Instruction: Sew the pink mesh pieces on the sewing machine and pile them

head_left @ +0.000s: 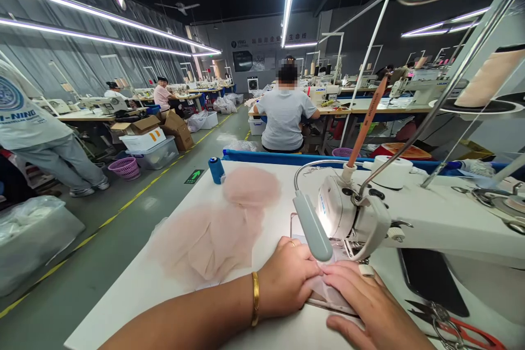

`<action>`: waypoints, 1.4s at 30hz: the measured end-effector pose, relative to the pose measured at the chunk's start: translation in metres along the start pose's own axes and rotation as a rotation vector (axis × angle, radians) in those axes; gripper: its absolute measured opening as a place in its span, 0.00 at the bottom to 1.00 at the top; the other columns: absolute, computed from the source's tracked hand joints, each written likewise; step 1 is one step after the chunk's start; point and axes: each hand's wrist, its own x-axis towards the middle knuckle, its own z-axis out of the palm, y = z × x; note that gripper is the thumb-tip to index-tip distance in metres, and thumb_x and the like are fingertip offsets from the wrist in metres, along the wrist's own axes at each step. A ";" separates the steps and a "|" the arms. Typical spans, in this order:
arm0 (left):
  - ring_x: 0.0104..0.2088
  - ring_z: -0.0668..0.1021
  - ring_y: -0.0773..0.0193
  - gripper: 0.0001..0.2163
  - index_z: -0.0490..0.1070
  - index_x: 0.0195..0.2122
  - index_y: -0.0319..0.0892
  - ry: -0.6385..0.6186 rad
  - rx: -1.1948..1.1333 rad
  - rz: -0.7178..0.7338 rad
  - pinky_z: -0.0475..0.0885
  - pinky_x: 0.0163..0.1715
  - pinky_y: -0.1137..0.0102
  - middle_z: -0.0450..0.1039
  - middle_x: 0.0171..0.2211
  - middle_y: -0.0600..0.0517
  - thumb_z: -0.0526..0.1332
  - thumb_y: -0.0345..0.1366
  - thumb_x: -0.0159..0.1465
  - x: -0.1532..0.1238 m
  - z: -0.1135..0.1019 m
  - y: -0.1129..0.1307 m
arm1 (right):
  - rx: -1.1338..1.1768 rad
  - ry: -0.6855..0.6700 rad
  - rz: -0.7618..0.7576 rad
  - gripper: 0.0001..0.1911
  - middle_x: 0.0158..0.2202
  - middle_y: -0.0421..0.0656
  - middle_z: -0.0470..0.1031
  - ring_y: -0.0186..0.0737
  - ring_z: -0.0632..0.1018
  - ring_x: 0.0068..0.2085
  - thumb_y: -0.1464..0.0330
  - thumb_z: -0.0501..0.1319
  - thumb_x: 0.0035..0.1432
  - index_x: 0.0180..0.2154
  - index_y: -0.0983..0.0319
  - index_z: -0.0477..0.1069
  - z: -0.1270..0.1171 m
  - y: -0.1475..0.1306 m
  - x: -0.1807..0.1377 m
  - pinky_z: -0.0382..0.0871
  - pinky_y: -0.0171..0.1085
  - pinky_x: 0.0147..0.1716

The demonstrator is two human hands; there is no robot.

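Note:
Both hands are at the white sewing machine (342,210), on a piece of sheer pale fabric (328,288) under its head. My left hand (285,279), with a gold bangle at its wrist, has its fingers closed on the fabric. Flat over the cloth lies my right hand (363,292), fingers stretched out and thumb apart, its fingertips meeting the left ones. A grey lamp (314,227) on a bent neck hides part of the needle area. To the left, sheer pink fabric pieces (213,235) lie loosely on the white table (135,298).
A blue thread cone (215,170) stands at the table's far edge. Right of my right hand are a black phone (432,279) and red-handled scissors (471,333). A pencil (368,120) stands upright on the machine. A person (285,115) sits ahead, back turned.

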 end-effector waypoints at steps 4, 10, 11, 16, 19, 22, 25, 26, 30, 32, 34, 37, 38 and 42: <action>0.44 0.79 0.57 0.09 0.81 0.44 0.47 0.030 -0.180 -0.072 0.69 0.52 0.60 0.79 0.41 0.53 0.63 0.30 0.67 0.003 0.001 0.000 | 0.162 -0.049 0.227 0.12 0.40 0.40 0.85 0.43 0.86 0.42 0.69 0.53 0.76 0.48 0.53 0.75 0.010 0.000 -0.001 0.81 0.37 0.37; 0.42 0.77 0.55 0.12 0.79 0.35 0.45 0.215 -0.201 -0.133 0.68 0.47 0.60 0.76 0.39 0.53 0.78 0.39 0.53 0.006 0.006 0.015 | 0.232 -0.020 0.388 0.11 0.41 0.40 0.84 0.43 0.85 0.42 0.62 0.57 0.77 0.43 0.52 0.77 0.013 0.000 -0.002 0.81 0.36 0.38; 0.43 0.76 0.55 0.15 0.78 0.33 0.44 0.247 -0.193 -0.126 0.68 0.48 0.59 0.75 0.39 0.52 0.80 0.42 0.53 0.007 0.007 0.017 | 0.229 -0.014 0.390 0.11 0.41 0.40 0.84 0.43 0.85 0.42 0.62 0.57 0.77 0.42 0.52 0.77 0.013 -0.001 -0.002 0.81 0.36 0.37; 0.42 0.75 0.54 0.09 0.73 0.32 0.42 0.318 -0.078 -0.072 0.65 0.46 0.58 0.76 0.38 0.50 0.72 0.36 0.59 0.008 0.007 0.022 | 0.242 -0.008 0.338 0.10 0.39 0.39 0.83 0.41 0.84 0.40 0.64 0.57 0.77 0.42 0.52 0.76 0.012 -0.004 -0.002 0.79 0.35 0.37; 0.39 0.74 0.57 0.05 0.69 0.31 0.41 0.282 0.006 0.003 0.62 0.42 0.59 0.75 0.36 0.50 0.66 0.31 0.61 0.005 0.000 0.025 | 0.224 -0.030 0.269 0.10 0.36 0.38 0.82 0.40 0.83 0.37 0.67 0.56 0.77 0.40 0.53 0.74 0.007 -0.006 -0.001 0.77 0.35 0.37; 0.36 0.72 0.59 0.06 0.67 0.30 0.42 0.194 0.062 0.126 0.60 0.40 0.59 0.74 0.34 0.52 0.62 0.31 0.65 -0.001 -0.009 0.026 | 0.164 -0.055 0.132 0.11 0.32 0.39 0.79 0.41 0.80 0.34 0.67 0.56 0.77 0.37 0.55 0.72 0.001 -0.006 0.000 0.76 0.36 0.37; 0.34 0.70 0.61 0.09 0.66 0.28 0.42 0.110 0.077 0.234 0.59 0.43 0.58 0.74 0.32 0.55 0.61 0.28 0.66 -0.007 -0.012 0.023 | 0.092 -0.091 0.006 0.13 0.30 0.40 0.76 0.40 0.78 0.32 0.67 0.55 0.77 0.35 0.56 0.70 -0.002 -0.006 0.001 0.74 0.36 0.35; 0.34 0.70 0.62 0.09 0.66 0.28 0.42 0.089 0.082 0.248 0.59 0.44 0.57 0.75 0.32 0.56 0.62 0.27 0.66 -0.008 -0.011 0.022 | 0.071 -0.098 -0.013 0.14 0.30 0.40 0.75 0.40 0.77 0.31 0.67 0.55 0.78 0.35 0.57 0.70 -0.003 -0.006 0.001 0.73 0.36 0.35; 0.36 0.73 0.61 0.07 0.69 0.30 0.42 0.032 0.112 0.230 0.60 0.45 0.56 0.78 0.33 0.56 0.63 0.27 0.65 -0.009 -0.006 0.019 | 0.011 -0.106 -0.037 0.16 0.29 0.40 0.74 0.39 0.76 0.30 0.68 0.53 0.78 0.34 0.57 0.69 -0.002 -0.007 0.003 0.72 0.36 0.33; 0.36 0.73 0.60 0.07 0.70 0.30 0.42 0.044 0.119 0.210 0.60 0.45 0.56 0.78 0.33 0.56 0.63 0.28 0.65 -0.008 -0.005 0.019 | -0.008 -0.106 -0.038 0.16 0.28 0.39 0.74 0.39 0.76 0.29 0.69 0.53 0.77 0.34 0.57 0.69 -0.002 -0.007 0.004 0.72 0.36 0.33; 0.36 0.73 0.60 0.08 0.70 0.29 0.42 0.058 0.130 0.192 0.61 0.45 0.56 0.78 0.33 0.55 0.63 0.28 0.66 -0.006 -0.006 0.018 | -0.015 -0.103 -0.024 0.15 0.28 0.40 0.75 0.40 0.76 0.29 0.70 0.53 0.77 0.34 0.56 0.69 -0.001 -0.006 0.003 0.72 0.37 0.32; 0.36 0.73 0.61 0.09 0.69 0.29 0.42 0.052 0.148 0.168 0.62 0.45 0.57 0.78 0.34 0.54 0.62 0.28 0.68 -0.004 -0.006 0.016 | 0.000 -0.111 0.026 0.13 0.32 0.42 0.77 0.42 0.79 0.33 0.71 0.54 0.75 0.36 0.56 0.71 0.004 0.000 -0.001 0.75 0.37 0.33; 0.36 0.74 0.61 0.10 0.69 0.29 0.42 0.039 0.149 0.161 0.62 0.45 0.57 0.78 0.34 0.54 0.62 0.29 0.68 -0.003 -0.006 0.014 | 0.009 -0.124 0.047 0.12 0.33 0.42 0.78 0.43 0.80 0.34 0.71 0.55 0.75 0.37 0.56 0.72 0.006 0.003 -0.002 0.76 0.38 0.34; 0.38 0.76 0.59 0.09 0.71 0.30 0.42 0.004 0.121 0.107 0.64 0.48 0.58 0.78 0.35 0.52 0.63 0.30 0.69 0.002 -0.003 0.006 | 0.051 -0.175 0.125 0.10 0.39 0.44 0.81 0.45 0.83 0.37 0.70 0.55 0.74 0.42 0.55 0.74 0.015 0.011 -0.008 0.78 0.39 0.35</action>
